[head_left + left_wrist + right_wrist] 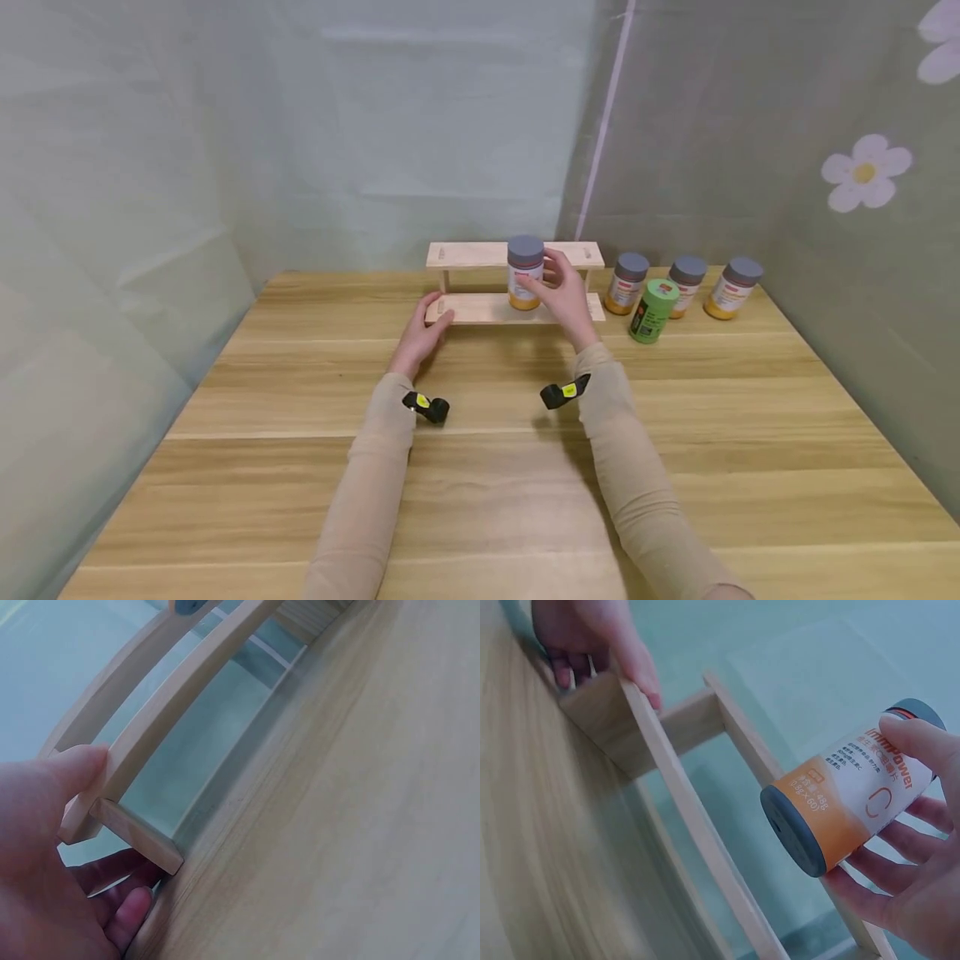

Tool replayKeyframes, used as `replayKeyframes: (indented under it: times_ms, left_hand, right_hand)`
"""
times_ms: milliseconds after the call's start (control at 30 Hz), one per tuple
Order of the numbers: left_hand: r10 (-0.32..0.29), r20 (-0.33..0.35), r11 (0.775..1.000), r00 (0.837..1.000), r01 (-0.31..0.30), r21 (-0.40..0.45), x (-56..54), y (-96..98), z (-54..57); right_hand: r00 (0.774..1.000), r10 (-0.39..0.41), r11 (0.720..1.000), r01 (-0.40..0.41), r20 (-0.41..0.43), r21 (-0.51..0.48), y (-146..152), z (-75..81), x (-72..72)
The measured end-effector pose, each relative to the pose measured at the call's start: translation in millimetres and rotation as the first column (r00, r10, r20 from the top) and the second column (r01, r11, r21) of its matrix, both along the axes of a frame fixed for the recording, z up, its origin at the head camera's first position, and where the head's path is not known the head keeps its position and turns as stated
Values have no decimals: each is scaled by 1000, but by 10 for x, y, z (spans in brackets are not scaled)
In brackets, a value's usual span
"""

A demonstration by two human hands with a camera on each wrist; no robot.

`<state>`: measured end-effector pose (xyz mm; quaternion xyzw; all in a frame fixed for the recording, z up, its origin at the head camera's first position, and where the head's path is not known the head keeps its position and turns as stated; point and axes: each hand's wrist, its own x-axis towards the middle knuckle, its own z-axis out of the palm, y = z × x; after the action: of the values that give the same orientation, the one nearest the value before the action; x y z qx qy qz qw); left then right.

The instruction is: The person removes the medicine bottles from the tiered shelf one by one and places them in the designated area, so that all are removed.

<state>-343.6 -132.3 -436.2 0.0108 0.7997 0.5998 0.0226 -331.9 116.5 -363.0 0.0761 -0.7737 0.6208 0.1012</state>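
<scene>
A small two-tier shelf of pale wood (477, 308) stands near the back of the table. Its left end is gripped by my left hand (420, 335); in the left wrist view the thumb (81, 766) presses on a wooden board and the other fingers curl by the end support. My right hand (566, 298) holds a supplement bottle (524, 279) with a grey cap and a white and orange label. The bottle is in front of the shelf, and in the right wrist view a gap shows between the bottle (851, 791) and the lower board (697, 817).
Right of the shelf stand three similar grey-capped bottles (626, 285), (688, 292), (732, 289). A green container (654, 312) stands in front of them. Cloth curtains (450, 125) hang behind and beside the wooden table (480, 500).
</scene>
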Motion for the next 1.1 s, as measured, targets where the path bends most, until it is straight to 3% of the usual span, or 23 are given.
replayKeyframes:
  times_ms: [133, 733, 1100]
  left_hand:
    - [2, 5, 1000, 1000, -1, -9, 1, -1, -9]
    - [3, 14, 1000, 1000, -3, -9, -5, -4, -36]
    - [3, 7, 1000, 1000, -3, -14, -52, -37, -43]
  right_hand:
    - [999, -37, 999, 37, 10, -2, 97, 9, 10]
    - [1000, -27, 997, 26, 9, 75, 535, 52, 153]
    - [999, -51, 994, 52, -14, 100, 726, 49, 145]
